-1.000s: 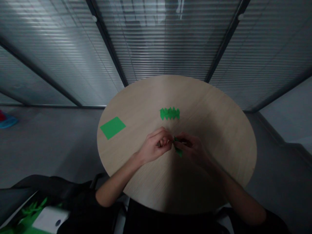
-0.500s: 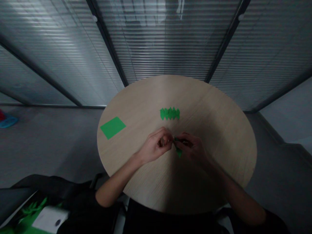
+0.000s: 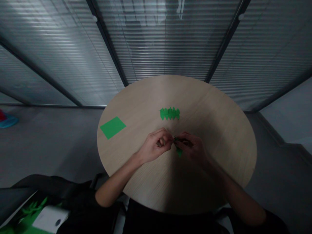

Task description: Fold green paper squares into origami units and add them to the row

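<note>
Over the middle of the round wooden table (image 3: 151,94), my two hands meet at a small piece of green paper (image 3: 179,152). My right hand (image 3: 191,145) pinches this piece, whose pointed lower end sticks out below the fingers. My left hand (image 3: 158,143) is closed in a pinch at the piece's upper left edge, its fingertips touching those of the right. Most of the paper is hidden by the fingers, so its folds cannot be made out. Just beyond the hands lies a row of several small pointed green paper pieces (image 3: 170,113), side by side.
A flat green paper sheet (image 3: 113,127) lies near the table's left edge. At the lower left, a white device (image 3: 50,218) with a dark round spot rests by more green material (image 3: 32,208). Glass panels with blinds (image 3: 165,39) stand behind the table.
Hardly anything differs. My fingers have shifted very slightly at the green paper; the row of pieces and the sheet stay put.
</note>
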A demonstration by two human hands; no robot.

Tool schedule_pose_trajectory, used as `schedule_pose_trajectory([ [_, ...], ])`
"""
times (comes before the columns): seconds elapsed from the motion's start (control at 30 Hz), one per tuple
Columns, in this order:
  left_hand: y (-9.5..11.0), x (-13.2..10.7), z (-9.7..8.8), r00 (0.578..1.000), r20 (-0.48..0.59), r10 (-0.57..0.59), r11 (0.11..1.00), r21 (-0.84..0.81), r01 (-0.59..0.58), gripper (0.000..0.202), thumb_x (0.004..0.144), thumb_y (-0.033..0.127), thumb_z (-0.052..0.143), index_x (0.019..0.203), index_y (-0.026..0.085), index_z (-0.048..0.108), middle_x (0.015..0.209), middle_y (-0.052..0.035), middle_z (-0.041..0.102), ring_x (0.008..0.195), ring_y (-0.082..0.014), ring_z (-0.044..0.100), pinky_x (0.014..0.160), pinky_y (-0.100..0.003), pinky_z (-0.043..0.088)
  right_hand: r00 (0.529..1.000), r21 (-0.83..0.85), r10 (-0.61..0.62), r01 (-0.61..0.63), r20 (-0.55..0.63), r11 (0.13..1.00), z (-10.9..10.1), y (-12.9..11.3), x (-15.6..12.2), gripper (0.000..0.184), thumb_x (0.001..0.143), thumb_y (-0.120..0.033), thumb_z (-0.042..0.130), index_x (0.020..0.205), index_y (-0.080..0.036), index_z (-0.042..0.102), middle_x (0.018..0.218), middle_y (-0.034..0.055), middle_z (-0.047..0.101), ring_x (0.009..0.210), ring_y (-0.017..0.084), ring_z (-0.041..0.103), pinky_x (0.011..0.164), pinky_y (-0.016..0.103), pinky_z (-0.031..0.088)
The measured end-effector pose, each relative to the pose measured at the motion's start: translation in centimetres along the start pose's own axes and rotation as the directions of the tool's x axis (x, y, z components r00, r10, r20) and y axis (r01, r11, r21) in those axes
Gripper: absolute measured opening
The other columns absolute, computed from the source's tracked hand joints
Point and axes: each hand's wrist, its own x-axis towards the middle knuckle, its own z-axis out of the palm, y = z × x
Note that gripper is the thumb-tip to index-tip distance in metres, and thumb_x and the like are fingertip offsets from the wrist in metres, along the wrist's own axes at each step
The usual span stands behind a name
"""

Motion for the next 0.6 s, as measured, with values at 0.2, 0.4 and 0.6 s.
schedule_pose_trajectory([
  [0.2, 0.01, -0.31, 0.57, 0.986, 0.045, -0.159, 0.984, -0.071, 0.162, 0.006, 0.093, 0.020, 0.058, 0.096, 0.015, 0.059, 0.071, 0.0019, 0.059, 0.056, -0.0073, 0.054, 0.048, -0.015, 0.043, 0.998, -0.002, -0.063, 0.063, -0.009, 0.998, 0.05, 0.09, 0.02, 0.013, 0.083, -0.034, 0.076, 0.081, -0.021, 0.075, 0.077, 0.0006, 0.062, 0.065, 0.012, 0.062, 0.056, 0.022, 0.053],
  [0.4, 0.27, -0.25, 0.76, 0.979, 0.040, -0.198, 0.967, -0.153, 0.202, 0.008, 0.094, 0.023, 0.058, 0.098, 0.015, 0.058, 0.072, 0.0022, 0.059, 0.055, -0.0072, 0.055, 0.047, -0.016, 0.044, 0.997, -0.004, -0.068, 0.068, -0.025, 0.998, 0.01, 0.03, 0.06, 0.009, 0.083, -0.030, 0.076, 0.082, -0.021, 0.076, 0.077, 0.0002, 0.062, 0.065, 0.012, 0.064, 0.056, 0.022, 0.054],
  [0.6, 0.26, -0.22, 0.66, 0.989, -0.016, -0.150, 0.978, -0.152, 0.146, 0.010, 0.090, 0.022, 0.067, 0.096, 0.015, 0.063, 0.086, -0.0018, 0.061, 0.061, -0.0063, 0.058, 0.050, -0.015, 0.048, 0.996, -0.015, -0.079, 0.079, -0.027, 0.997, -0.14, 0.37, -0.04, 0.008, 0.082, -0.028, 0.077, 0.087, -0.022, 0.076, 0.081, 0.0005, 0.063, 0.066, 0.012, 0.066, 0.058, 0.022, 0.056],
])
